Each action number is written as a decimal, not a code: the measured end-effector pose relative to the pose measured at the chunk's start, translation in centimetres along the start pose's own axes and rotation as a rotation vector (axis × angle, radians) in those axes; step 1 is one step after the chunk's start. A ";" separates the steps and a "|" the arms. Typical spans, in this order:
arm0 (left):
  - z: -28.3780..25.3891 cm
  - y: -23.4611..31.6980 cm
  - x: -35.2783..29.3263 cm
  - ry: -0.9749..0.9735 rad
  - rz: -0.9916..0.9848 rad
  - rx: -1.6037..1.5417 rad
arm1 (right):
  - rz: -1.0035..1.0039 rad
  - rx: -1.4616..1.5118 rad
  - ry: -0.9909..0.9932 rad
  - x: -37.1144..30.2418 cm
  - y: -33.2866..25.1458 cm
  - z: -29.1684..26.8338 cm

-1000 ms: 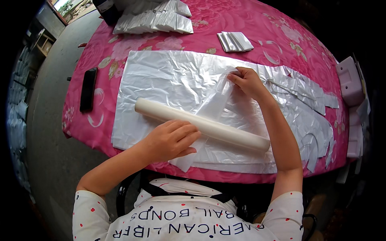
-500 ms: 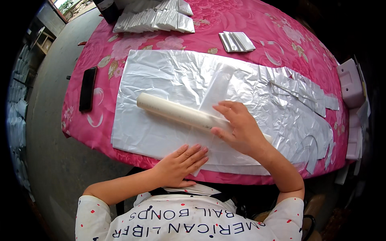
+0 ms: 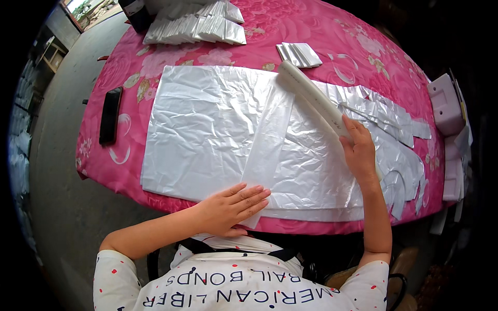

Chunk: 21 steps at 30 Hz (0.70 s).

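A stack of thin silvery-white plastic bags lies spread flat over the pink flowered tablecloth. Across its middle runs a folded white plastic strip. My left hand rests flat, fingers stretched out, on the strip's near end at the table's front edge. In my right hand is a long white plastic pipe, gripped near its lower part. The pipe slants over the right half of the bags, its far end close to a small pile of folded packets.
A dark phone lies at the left edge of the table. Many folded white packets are piled at the back left beside a dark container. A thin grey rod-like tool lies on the bags. Pink plastic furniture stands at the right.
My right hand has moved right with the pipe, which has swung from lying across the bags to a steeper slant, uncovering the strip. My left hand has stayed in place.
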<state>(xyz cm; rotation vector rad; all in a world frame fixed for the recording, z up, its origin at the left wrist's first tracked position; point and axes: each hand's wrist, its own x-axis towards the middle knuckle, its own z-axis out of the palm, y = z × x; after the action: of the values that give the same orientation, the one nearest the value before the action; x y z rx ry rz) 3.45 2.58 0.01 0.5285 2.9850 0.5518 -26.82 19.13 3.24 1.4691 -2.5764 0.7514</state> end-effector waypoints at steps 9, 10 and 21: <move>3.2 3.4 0.9 0.085 -0.122 0.257 | -0.387 0.168 -0.288 -4.3 -8.2 1.5; 3.4 3.6 0.9 0.094 -0.127 0.295 | -0.404 0.159 -0.265 -3.6 -8.3 1.9; 1.6 2.8 0.1 -0.018 0.024 0.086 | -0.385 0.053 0.008 8.6 -5.2 7.2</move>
<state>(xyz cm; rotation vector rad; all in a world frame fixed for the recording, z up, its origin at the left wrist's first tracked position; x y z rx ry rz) 4.49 5.57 -0.49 0.5726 2.9999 0.4192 -25.91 6.97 1.49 1.8920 -2.1780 0.7697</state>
